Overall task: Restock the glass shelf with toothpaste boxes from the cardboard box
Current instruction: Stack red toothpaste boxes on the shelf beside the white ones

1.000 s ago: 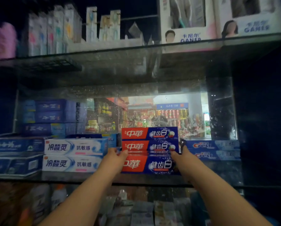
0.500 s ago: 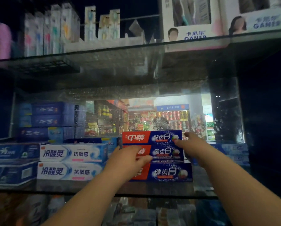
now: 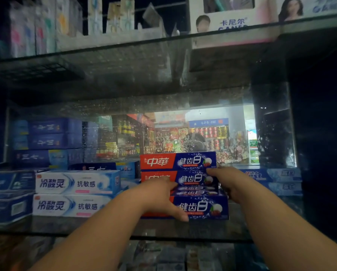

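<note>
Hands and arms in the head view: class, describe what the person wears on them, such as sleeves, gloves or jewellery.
No gloves, rings, watch or bracelet show on the left hand or right hand. The left forearm and right forearm are bare, sleeveless to the frame's edge.

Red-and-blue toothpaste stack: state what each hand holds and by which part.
The right hand grips the red-and-blue toothpaste stack at its right end, around the middle boxes. The left hand only presses flat on its front left.
</note>
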`<action>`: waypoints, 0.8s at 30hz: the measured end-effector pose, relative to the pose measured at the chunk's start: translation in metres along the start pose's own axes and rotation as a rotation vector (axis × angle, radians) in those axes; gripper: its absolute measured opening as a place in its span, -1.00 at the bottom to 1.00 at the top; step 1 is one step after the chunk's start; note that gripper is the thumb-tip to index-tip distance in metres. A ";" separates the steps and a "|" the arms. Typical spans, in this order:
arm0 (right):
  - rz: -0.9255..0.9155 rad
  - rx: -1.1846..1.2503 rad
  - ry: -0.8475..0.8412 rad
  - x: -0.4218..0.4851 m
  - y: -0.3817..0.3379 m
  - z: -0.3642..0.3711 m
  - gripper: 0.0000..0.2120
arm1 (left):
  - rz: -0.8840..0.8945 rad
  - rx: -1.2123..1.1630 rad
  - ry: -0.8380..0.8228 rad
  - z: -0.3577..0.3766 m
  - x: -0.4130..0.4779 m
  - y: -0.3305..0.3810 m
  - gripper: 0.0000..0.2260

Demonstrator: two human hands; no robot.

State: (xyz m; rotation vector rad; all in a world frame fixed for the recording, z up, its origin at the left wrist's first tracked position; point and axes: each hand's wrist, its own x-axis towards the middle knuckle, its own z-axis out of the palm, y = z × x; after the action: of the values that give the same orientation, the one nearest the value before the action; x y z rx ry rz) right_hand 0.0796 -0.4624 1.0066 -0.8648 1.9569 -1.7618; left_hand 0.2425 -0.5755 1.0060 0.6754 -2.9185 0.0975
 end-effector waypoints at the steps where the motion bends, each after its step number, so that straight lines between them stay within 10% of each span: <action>1: -0.003 0.006 0.002 0.001 0.000 0.000 -0.91 | -0.001 0.002 -0.015 -0.001 -0.001 -0.001 -0.08; 12: -0.037 -0.027 -0.044 0.004 0.001 0.003 -0.90 | 0.012 -0.028 -0.050 -0.010 -0.041 -0.001 -0.07; 19: 0.062 -0.345 -0.020 0.009 0.004 0.002 -0.58 | -0.351 -1.106 0.161 -0.034 -0.013 -0.018 -0.57; 24: 0.093 -0.334 0.013 0.018 0.007 0.000 -0.62 | -0.514 -1.287 0.089 -0.034 0.016 -0.041 -0.75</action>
State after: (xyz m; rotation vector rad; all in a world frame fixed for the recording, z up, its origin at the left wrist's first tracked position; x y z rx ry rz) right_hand 0.0652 -0.4740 1.0021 -0.8496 2.3004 -1.4148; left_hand 0.2507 -0.6163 1.0434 0.9841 -1.9457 -1.5325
